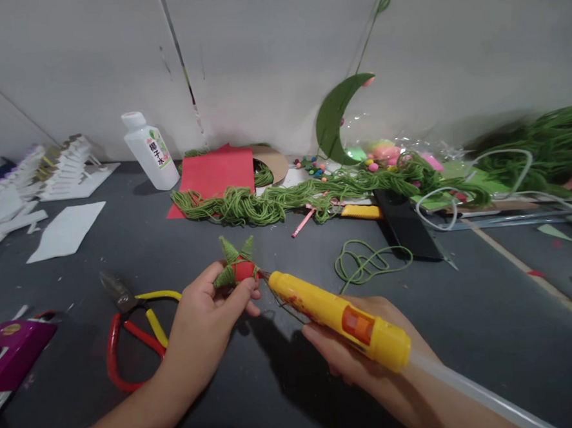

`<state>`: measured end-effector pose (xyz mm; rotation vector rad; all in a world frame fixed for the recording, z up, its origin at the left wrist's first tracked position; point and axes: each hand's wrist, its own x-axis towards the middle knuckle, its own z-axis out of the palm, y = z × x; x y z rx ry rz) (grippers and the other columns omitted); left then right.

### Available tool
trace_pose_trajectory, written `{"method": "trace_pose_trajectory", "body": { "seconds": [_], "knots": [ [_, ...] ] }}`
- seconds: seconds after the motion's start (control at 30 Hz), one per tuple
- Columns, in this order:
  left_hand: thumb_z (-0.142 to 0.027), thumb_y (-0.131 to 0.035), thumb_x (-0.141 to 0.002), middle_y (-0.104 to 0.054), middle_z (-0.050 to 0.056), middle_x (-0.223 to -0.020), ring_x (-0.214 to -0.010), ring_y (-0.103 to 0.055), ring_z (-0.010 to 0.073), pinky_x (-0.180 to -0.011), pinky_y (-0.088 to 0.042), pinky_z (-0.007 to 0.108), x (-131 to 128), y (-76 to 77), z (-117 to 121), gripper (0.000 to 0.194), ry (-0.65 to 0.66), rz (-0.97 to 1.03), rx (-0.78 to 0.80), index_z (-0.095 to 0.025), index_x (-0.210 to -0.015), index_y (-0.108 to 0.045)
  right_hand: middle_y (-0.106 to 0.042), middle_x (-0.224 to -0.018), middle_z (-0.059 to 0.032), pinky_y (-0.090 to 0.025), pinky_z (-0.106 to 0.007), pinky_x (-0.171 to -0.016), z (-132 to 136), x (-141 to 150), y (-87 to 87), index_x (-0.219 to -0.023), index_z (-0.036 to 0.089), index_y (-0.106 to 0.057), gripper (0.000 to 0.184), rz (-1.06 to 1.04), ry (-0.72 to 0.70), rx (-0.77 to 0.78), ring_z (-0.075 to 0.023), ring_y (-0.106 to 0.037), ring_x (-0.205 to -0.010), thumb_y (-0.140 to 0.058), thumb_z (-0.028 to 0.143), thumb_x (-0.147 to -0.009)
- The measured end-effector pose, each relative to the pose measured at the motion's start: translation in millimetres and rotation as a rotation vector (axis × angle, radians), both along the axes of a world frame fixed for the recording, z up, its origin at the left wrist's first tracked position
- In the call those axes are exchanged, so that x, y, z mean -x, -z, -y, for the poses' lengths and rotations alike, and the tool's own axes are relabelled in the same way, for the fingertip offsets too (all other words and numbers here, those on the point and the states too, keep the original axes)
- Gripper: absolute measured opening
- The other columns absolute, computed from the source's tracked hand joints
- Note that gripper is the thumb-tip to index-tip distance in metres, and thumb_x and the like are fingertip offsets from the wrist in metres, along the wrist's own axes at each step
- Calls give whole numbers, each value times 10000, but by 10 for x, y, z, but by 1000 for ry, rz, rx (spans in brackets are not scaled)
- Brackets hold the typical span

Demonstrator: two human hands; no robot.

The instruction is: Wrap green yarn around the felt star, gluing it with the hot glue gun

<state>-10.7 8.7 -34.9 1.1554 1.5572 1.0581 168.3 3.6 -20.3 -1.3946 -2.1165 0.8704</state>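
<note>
My left hand (205,316) pinches a small red ball wrapped with green yarn points (238,263), like a star. A yellow hot glue gun (338,317) is gripped in my right hand (367,351), and its metal tip touches the right side of the star. A clear glue stick (476,393) juts from the gun's back toward the lower right. Both hands hover over the dark grey floor (286,382).
Red-and-yellow-handled pliers (133,327) lie left of my left hand. A purple box (11,350) sits at the far left. A loose green yarn loop (369,260), a long yarn heap (314,196), red paper (218,173), a white bottle (150,151), white foam pieces (46,177) and a black slab (405,226) lie beyond.
</note>
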Motion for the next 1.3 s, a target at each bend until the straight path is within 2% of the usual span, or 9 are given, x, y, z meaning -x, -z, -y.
{"method": "trace_pose_trajectory", "body": {
  "seconds": [0.23,0.43,0.53,0.63,0.73,0.83,0.97,1.2,1.3],
  "knots": [
    [-286,-639,-754,-664,4,-677,-557,-591,103,-585,-477,223,20,42,-8,152,54,238,47,-146,-802,-605,-563,-550,19,-396,-234,-414,-25,-66,158,-703,199,-551,225,-188,141,182,-117,-515,-445,-521,387,-823],
    [-186,-618,-772,-625,16,-675,-588,-579,89,-479,-458,158,30,48,-43,77,117,591,257,-116,-801,-637,-620,-796,-13,-459,-297,-642,-215,-193,188,-945,211,-561,239,-156,211,2,-184,-597,-709,-596,378,-778],
    [-145,-590,-784,-633,30,-671,-576,-578,87,-474,-466,156,34,31,-22,64,190,663,295,-116,-768,-645,-563,-802,-13,-442,-297,-616,-354,-286,180,-907,195,-537,173,-64,211,-17,-170,-548,-681,-557,240,-742],
    [-111,-580,-779,-658,46,-734,-640,-608,111,-503,-496,171,46,8,-10,71,185,704,290,-123,-772,-649,-490,-789,-3,-419,-277,-600,-427,-323,144,-802,190,-519,158,-30,141,-21,-154,-494,-675,-519,138,-653],
    [-87,-583,-770,-668,50,-820,-706,-630,125,-556,-537,192,96,-3,-63,94,49,701,246,-128,-807,-660,-478,-871,-18,-416,-271,-674,-402,-298,69,-742,189,-520,130,-61,-1,-56,-158,-499,-767,-525,97,-651],
    [-67,-605,-744,-661,37,-772,-664,-632,116,-559,-548,195,198,25,-180,107,-80,681,186,-122,-812,-667,-491,-887,-29,-418,-266,-702,-313,-249,-20,-777,192,-530,128,-97,-242,-55,-155,-507,-785,-528,81,-714],
    [-61,-617,-726,-654,21,-693,-683,-640,105,-620,-543,174,327,49,-311,70,-153,676,111,-125,-742,-642,-522,-905,-44,-437,-252,-708,-173,-158,-50,-848,175,-569,55,-38,-533,32,-144,-527,-768,-535,191,-808],
    [-118,-701,-675,-616,-10,-682,-554,-558,71,-495,-479,164,194,-214,-204,92,3,597,76,-125,-726,-625,-532,-1026,-81,-439,-272,-782,-103,-82,86,-1097,159,-561,390,161,-439,14,-171,-542,-876,-525,55,-723],
    [-147,-715,-669,-583,-35,-668,-507,-494,53,-469,-440,158,82,-320,-105,116,126,542,45,-141,-727,-615,-554,-1038,-88,-415,-329,-849,-127,-152,32,-1079,158,-573,367,117,-435,-47,-204,-527,-941,-568,116,-715]
  ]
}}
